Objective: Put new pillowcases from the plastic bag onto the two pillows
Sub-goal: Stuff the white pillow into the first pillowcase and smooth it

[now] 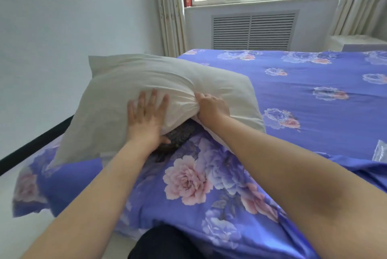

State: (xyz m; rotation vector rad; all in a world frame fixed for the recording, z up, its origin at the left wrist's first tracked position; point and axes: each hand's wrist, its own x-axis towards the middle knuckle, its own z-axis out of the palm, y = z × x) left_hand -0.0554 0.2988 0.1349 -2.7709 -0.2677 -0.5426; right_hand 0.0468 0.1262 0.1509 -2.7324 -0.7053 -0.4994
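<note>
Floral pillowcase (188, 179) nearest, left hand (146, 116) flat on creased white pillow (129, 82), right hand (209, 105) bunching its fabric

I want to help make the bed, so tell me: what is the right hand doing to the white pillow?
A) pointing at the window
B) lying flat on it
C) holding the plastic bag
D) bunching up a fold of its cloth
D: the right hand has its fingers curled into the white pillow, with creases in the cloth running to its grip, while the left hand lies flat with fingers spread.
</note>
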